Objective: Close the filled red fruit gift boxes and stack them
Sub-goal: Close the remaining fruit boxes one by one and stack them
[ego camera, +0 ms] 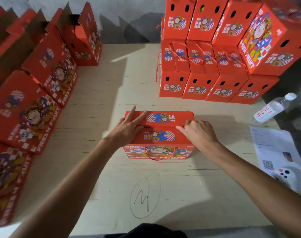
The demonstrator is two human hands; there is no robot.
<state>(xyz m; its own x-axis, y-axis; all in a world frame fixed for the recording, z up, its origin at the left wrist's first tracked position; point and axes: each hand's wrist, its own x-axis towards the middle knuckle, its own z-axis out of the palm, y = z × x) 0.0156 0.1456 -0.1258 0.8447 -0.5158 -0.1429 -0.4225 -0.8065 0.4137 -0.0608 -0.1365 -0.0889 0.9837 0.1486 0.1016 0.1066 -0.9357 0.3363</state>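
A red gift box (159, 134) is sitting in the middle of the pale table (98, 86), directly in front of the person, with its top flaps folded down and its red cord handle (159, 154) hanging over the near face. The left hand (129, 127) is lying flat with straight fingers, pressing on the far flap near its left end. The right hand (198, 133) is resting at the right end of the seam with fingers curled, apparently pinching or tucking the flap edge; how firm that hold is cannot be told.

The box is printed cardboard, so it is probably stiff along its folds but easy to dent on the broad faces, and being filled with fruit it is likely fairly heavy. Lifting it by both ends, or under the base, seems safer than by the cord alone.

The stack of closed boxes (215, 71) is standing at the far right, and open boxes (48, 69) are lining the left edge.
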